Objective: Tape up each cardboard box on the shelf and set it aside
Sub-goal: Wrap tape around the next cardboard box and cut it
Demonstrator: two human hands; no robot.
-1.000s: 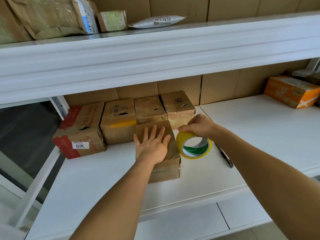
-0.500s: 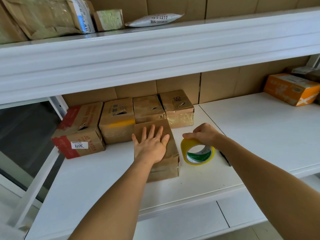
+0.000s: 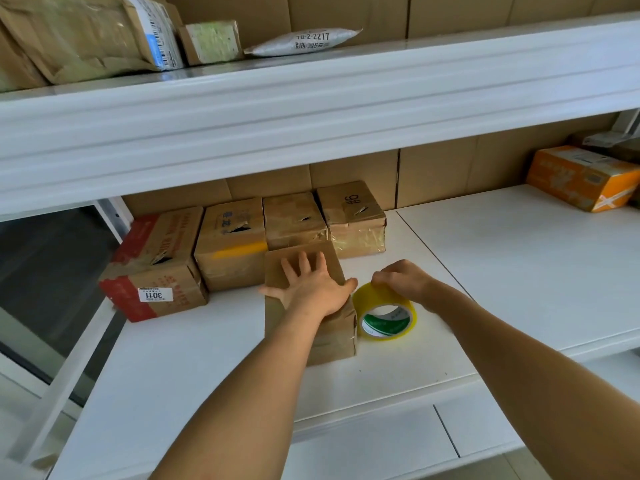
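A white shelf (image 3: 194, 355) runs across in front of me, with brown cardboard lining the wall behind it and another white shelf above carrying padded mailers. At the far left of the back row sits a red-and-brown box (image 3: 156, 268) with a 3011 label, then three plain brown boxes (image 3: 294, 220) side by side against the wall; their tops show torn holes and glossy tape, so I judge them to be the ones already dealt with and pushed back out of my way.

In front of that row stands the box (image 3: 332, 337) I am working on. My left hand (image 3: 311, 289) lies flat on its top, fingers straight and spread, thumb over the right edge, to keep the flaps down and stop it from sliding. Just beside it, touching or nearly so, the yellow tape roll (image 3: 386, 315) stands on edge on the shelf. My right hand (image 3: 403, 280) curls over the top of the roll, gripping it, probably to draw the tape across. Far right, an orange box (image 3: 578, 176) sits well apart.
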